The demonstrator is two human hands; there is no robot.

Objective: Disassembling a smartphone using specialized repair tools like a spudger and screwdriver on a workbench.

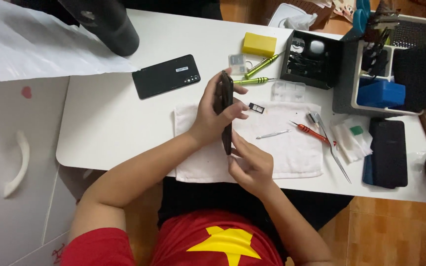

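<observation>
My left hand [212, 114] grips a black phone [226, 94] held on edge above a white cloth [292, 150]. My right hand [250, 165] pinches the phone's near end from below. A small black card tray [257, 106] lies on the cloth just right of the phone. A thin metal pry tool [273, 134] rests on the cloth beside my right hand.
A second black phone [166, 76] lies face down on the white table [109, 128]. Red screwdriver [310, 131], tweezers [332, 151], two green screwdrivers [260, 66], yellow block [259, 44], black parts box [311, 59], grey organiser [343, 93], dark phone [388, 152] and black cylinder [109, 24] surround it.
</observation>
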